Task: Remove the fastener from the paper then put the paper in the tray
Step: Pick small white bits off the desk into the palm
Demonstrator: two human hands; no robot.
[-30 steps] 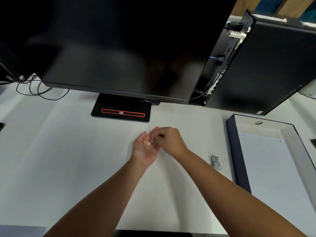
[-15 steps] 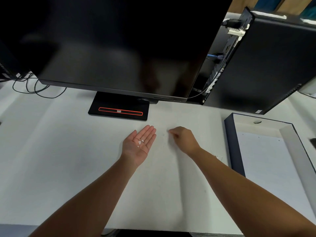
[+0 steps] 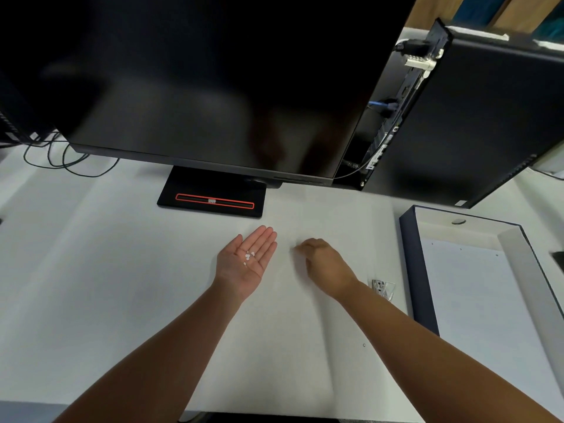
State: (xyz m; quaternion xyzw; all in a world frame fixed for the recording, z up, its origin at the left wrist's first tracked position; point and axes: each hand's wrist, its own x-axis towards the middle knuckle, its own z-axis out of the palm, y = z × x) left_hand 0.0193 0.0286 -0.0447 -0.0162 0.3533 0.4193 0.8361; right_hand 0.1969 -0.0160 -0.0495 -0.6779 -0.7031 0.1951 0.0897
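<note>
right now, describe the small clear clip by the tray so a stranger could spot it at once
Find the dark-walled tray on the right of the white desk. Just left of its side wall lies the small clip. It is the only clear, glinting thing there; the tiny white bits lie in the open left hand.

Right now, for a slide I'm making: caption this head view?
Left hand carries white bits on its open palm; right hand, fingers curled, touches paper beside the tray.
</note>
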